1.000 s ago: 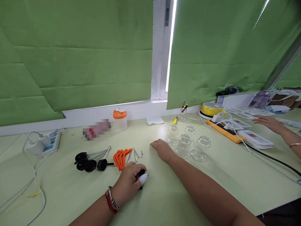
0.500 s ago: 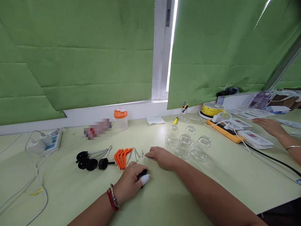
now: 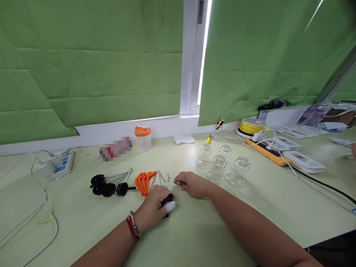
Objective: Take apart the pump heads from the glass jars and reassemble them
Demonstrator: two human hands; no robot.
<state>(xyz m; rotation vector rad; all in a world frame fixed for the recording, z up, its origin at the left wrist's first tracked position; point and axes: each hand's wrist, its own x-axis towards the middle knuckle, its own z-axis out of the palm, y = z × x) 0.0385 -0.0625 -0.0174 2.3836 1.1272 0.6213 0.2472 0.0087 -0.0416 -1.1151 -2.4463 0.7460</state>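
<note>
My left hand [image 3: 156, 204], with white tape on the thumb, is closed round a black part [image 3: 167, 200] low over the table. To its right, my right hand [image 3: 191, 184] pinches a small metal spring [image 3: 179, 184] at its fingertips. Beyond the left hand lie orange angled pieces [image 3: 144, 181], metal screws [image 3: 158, 178] and a few tiny metal pieces [image 3: 168, 177]. Several clear glass jars [image 3: 217, 169] stand just past the right hand. Black round parts with metal rods [image 3: 108, 189] rest at the left.
A cup with an orange lid [image 3: 143, 138] stands by the wall. White cables and a power strip [image 3: 63, 165] are at the left. An orange power strip [image 3: 268, 152], a yellow round case [image 3: 250, 127] and stacked white cards [image 3: 303, 161] are at the right.
My right hand has shifted slightly right, its fingers more curled over the spring. The other person's hand at the right has withdrawn almost out of view. The camera view has moved slightly.
</note>
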